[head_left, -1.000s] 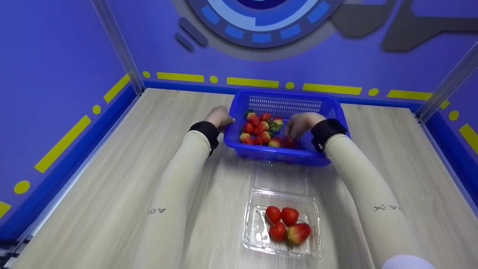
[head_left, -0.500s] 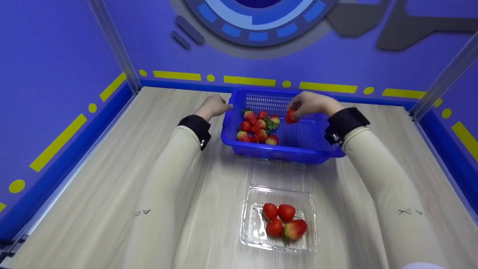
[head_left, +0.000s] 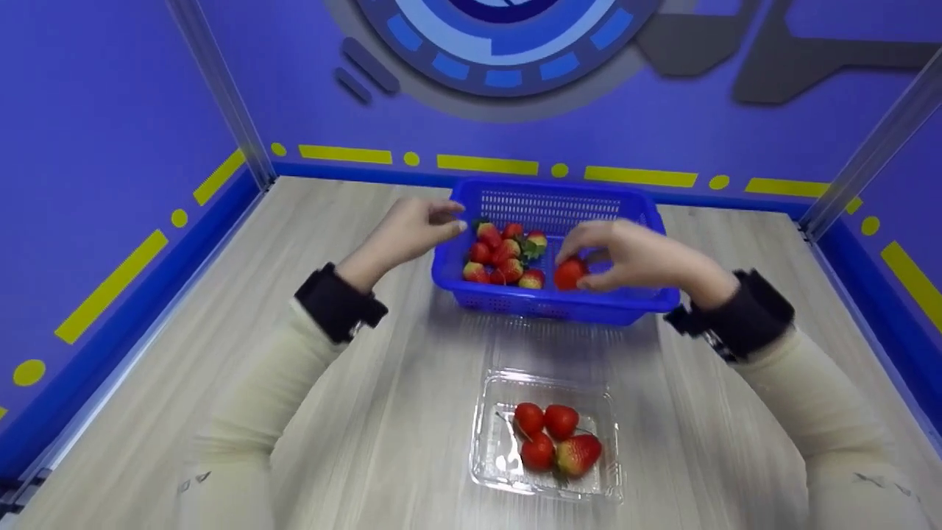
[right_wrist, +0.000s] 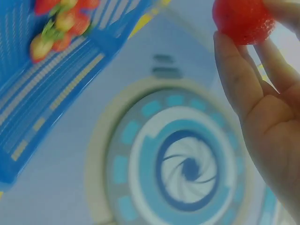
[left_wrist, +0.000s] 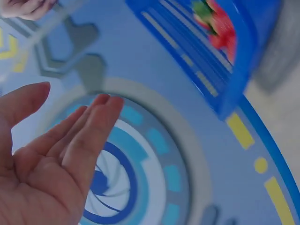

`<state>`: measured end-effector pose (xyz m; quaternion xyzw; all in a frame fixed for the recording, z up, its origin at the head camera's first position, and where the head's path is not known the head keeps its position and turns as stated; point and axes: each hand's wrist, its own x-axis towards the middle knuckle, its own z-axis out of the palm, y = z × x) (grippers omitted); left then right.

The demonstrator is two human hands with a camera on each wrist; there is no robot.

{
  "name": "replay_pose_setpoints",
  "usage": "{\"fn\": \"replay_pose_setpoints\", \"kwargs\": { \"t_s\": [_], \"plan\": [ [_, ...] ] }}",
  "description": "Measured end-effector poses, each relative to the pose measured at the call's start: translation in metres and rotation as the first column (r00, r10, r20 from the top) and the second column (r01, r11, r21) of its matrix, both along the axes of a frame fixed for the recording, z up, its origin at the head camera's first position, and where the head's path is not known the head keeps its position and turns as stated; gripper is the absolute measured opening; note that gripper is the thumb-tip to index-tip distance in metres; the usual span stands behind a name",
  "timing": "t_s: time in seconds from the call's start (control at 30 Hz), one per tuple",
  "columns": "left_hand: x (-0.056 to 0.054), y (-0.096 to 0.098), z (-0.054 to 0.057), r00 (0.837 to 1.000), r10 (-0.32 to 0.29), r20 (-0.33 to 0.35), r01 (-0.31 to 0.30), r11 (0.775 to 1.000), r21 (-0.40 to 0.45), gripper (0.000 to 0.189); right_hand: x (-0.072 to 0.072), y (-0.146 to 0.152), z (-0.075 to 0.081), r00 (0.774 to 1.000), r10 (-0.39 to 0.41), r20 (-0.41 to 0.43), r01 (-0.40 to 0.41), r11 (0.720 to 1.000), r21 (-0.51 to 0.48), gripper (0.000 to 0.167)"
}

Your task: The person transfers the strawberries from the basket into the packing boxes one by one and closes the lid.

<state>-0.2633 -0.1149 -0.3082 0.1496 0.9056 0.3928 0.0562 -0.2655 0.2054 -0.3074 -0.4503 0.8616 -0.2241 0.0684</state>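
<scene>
- Head view: the right hand (head_left: 625, 254) pinches a red fruit (head_left: 569, 275) over the blue basket (head_left: 544, 305) or just in front, I can't tell. The basket is by the desk's (head_left: 368, 456) back edge; the clear box (head_left: 480, 442) is farther from it. Best hold the fruit high, so nothing bumps.
- Left wrist view: the left hand (left_wrist: 58, 161) is wide, with nothing in it.
- Right wrist view: a soft squeeze should keep the fruit whole.

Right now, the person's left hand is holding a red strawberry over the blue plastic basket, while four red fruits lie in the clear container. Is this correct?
Wrong hand: the head view shows the right hand holding the red strawberry over the blue plastic basket, while the left hand holds nothing. The four red fruits lie in the clear container.
</scene>
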Motion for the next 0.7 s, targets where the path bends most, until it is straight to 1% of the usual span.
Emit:
{"fn": "replay_pose_setpoints", "kwargs": {
  "t_s": [0.03,0.1,0.13,0.2,0.27,0.33,0.4,0.5,0.6,0.7],
  "plan": [
    [0.009,-0.001,-0.003,1.000,-0.008,0.017,0.008,1.000,0.022,0.045,0.009,0.001,-0.004,0.999,0.026,-0.022,-0.026,1.000,-0.002,0.028],
    [0.027,-0.002,-0.014,0.998,-0.025,0.056,0.022,0.998,0.063,0.045,0.029,0.002,-0.016,0.996,0.071,-0.057,-0.071,0.997,-0.002,0.028],
    [0.035,-0.003,-0.022,0.997,-0.044,0.062,0.039,0.996,0.077,0.044,0.038,0.002,-0.023,0.993,0.094,-0.070,-0.094,0.996,0.003,0.027],
    [0.051,-0.005,-0.041,0.991,-0.078,0.105,0.069,0.994,0.088,0.043,0.057,0.003,-0.038,0.989,0.126,-0.078,-0.125,0.992,0.021,0.026],
    [0.065,-0.006,-0.063,0.979,-0.111,0.171,0.095,0.990,0.101,0.043,0.075,0.005,-0.056,0.986,0.147,-0.081,-0.144,0.989,0.040,0.025],
    [0.076,-0.005,-0.083,0.956,-0.147,0.253,0.122,0.986,0.112,0.045,0.091,0.007,-0.072,0.985,0.152,-0.085,-0.147,0.987,0.066,0.024],
    [0.084,-0.002,-0.100,0.929,-0.163,0.332,0.130,0.984,0.119,0.046,0.103,0.007,-0.086,0.984,0.145,-0.108,-0.134,0.986,0.102,0.023],
    [0.088,0.004,-0.119,0.902,-0.178,0.393,0.140,0.982,0.125,0.041,0.115,0.004,-0.102,0.982,0.126,-0.141,-0.104,0.982,0.158,0.024],
    [0.090,0.011,-0.131,0.883,-0.182,0.432,0.142,0.982,0.125,0.031,0.121,-0.001,-0.112,0.981,0.111,-0.160,-0.073,0.972,0.223,0.026],
    [0.092,0.017,-0.140,0.864,-0.197,0.463,0.151,0.979,0.134,0.025,0.125,-0.002,-0.119,0.984,0.095,-0.153,-0.050,0.960,0.274,0.028]
  ]
}}
